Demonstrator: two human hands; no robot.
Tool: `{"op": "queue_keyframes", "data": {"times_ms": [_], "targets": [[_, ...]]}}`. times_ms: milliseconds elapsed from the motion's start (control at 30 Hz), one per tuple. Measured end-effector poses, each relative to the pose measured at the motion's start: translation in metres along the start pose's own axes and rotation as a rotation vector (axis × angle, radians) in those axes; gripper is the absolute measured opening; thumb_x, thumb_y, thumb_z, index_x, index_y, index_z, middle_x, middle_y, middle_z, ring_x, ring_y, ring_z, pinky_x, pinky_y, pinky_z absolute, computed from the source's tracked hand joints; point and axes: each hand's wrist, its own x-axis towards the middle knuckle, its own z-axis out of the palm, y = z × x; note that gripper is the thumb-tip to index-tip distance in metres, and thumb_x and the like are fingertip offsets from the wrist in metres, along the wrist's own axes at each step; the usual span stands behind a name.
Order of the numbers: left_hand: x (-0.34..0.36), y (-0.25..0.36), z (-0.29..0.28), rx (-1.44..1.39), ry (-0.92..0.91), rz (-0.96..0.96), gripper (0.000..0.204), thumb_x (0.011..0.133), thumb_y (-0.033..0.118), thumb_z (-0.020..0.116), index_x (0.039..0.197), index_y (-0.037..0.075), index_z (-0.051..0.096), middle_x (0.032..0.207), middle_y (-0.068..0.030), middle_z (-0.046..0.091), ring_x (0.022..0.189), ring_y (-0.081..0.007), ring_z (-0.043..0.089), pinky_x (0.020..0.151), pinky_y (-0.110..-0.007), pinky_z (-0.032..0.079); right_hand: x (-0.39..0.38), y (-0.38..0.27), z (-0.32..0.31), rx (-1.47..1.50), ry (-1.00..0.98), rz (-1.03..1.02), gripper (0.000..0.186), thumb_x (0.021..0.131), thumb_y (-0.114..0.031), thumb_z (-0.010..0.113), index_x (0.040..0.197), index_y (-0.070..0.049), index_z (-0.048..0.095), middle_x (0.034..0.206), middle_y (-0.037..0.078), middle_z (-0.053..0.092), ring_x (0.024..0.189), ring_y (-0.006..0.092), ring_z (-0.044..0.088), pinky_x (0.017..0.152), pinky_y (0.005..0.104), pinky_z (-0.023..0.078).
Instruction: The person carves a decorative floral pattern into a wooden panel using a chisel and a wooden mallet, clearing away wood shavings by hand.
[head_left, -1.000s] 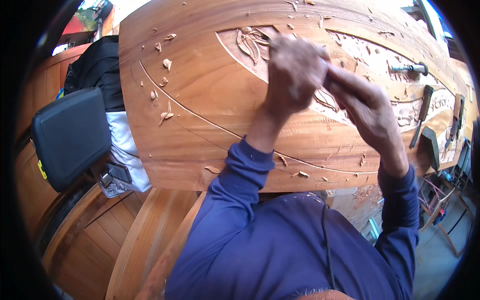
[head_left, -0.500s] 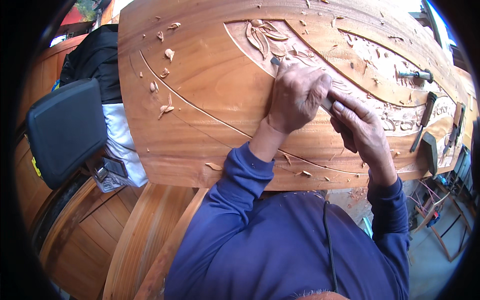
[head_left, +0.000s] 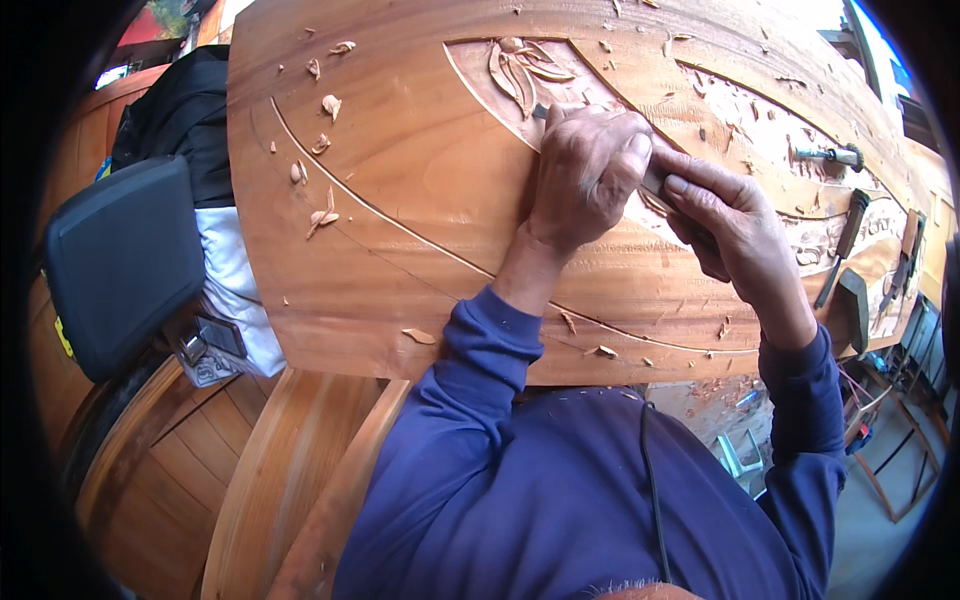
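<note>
My left hand (head_left: 592, 172) is wrapped round the front of a wood chisel, whose dark metal tip (head_left: 541, 111) pokes out beside the carved leaves (head_left: 512, 78). Behind it, my right hand (head_left: 735, 222) grips the chisel's handle (head_left: 655, 182), with thumb and fingers closed on it. The chisel slants across a recessed carved band in a large wooden panel (head_left: 420, 190). My left wrist lies over the panel's smooth surface. Whether the cutting edge touches the wood is hard to tell.
At the panel's right lie a tool with a light shaft (head_left: 828, 155), a dark-handled chisel (head_left: 848, 232), a dark block (head_left: 852, 310) and more tools (head_left: 905, 258). Curled shavings (head_left: 331, 105) are scattered about. A dark grey padded seat or lid (head_left: 125, 268) stands left, near curved boards (head_left: 290, 450).
The chisel tip and both hands have shifted slightly left and up along the carved leaves. My right elbow has swung outward. The whole view has moved a little.
</note>
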Motion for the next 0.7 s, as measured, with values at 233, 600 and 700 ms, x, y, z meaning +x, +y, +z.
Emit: {"op": "queue_keyframes", "data": {"times_ms": [233, 600, 700], "targets": [[-0.003, 0.012, -0.004, 0.044, -0.078, 0.113, 0.037, 0.094, 0.032, 0.051, 0.087, 0.000, 0.067, 0.081, -0.0177, 0.066, 0.079, -0.0365, 0.063, 0.083, -0.046, 0.043, -0.021, 0.019, -0.002, -0.031, 0.075, 0.017, 0.034, 0.106, -0.020, 0.063, 0.138, -0.010, 0.067, 0.083, -0.003, 0.059, 0.070, 0.0015, 0.050, 0.053, 0.0171, 0.036], [-0.016, -0.010, 0.000, -0.010, 0.018, 0.054, 0.042, 0.104, 0.028, 0.038, 0.079, 0.003, 0.060, 0.072, -0.0142, 0.065, 0.068, -0.0347, 0.063, 0.072, -0.044, 0.046, -0.026, 0.010, 0.044, 0.177, 0.071, 0.049, 0.038, 0.106, -0.008, 0.058, 0.144, -0.005, 0.061, 0.082, -0.006, 0.053, 0.068, 0.0025, 0.043, 0.057, 0.0182, 0.037], [-0.013, 0.000, -0.004, -0.073, -0.021, -0.031, 0.037, 0.100, 0.026, 0.046, 0.078, 0.001, 0.063, 0.074, -0.0148, 0.066, 0.068, -0.0325, 0.064, 0.072, -0.042, 0.047, -0.029, 0.013, 0.031, 0.132, 0.046, 0.093, 0.037, 0.106, -0.009, 0.058, 0.143, -0.004, 0.061, 0.085, -0.005, 0.055, 0.071, 0.0034, 0.045, 0.060, 0.0187, 0.038]]}}
